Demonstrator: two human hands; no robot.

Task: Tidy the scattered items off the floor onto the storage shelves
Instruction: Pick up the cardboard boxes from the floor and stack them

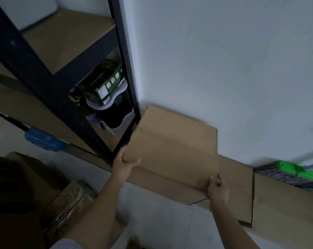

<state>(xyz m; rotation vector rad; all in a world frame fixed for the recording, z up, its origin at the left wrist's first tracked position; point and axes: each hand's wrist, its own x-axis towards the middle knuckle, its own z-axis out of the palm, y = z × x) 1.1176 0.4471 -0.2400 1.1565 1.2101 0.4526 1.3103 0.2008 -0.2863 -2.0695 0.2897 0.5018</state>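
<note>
A flat brown cardboard box (172, 148) leans against the white wall, just right of the dark metal shelf unit (128, 72). My left hand (124, 165) grips its lower left corner, thumb on the front face. My right hand (217, 188) grips its lower right corner, fingers curled over the edge. Behind it more flattened cardboard (270, 200) lies along the wall base.
The shelves hold a green printed box (103, 83) on a white-rimmed black bin (116, 112). A blue plastic case (43, 139) lies under the shelf. A green-headed broom (295, 172) rests at right. Cardboard boxes and a wrapped package (69, 203) sit on the floor at left.
</note>
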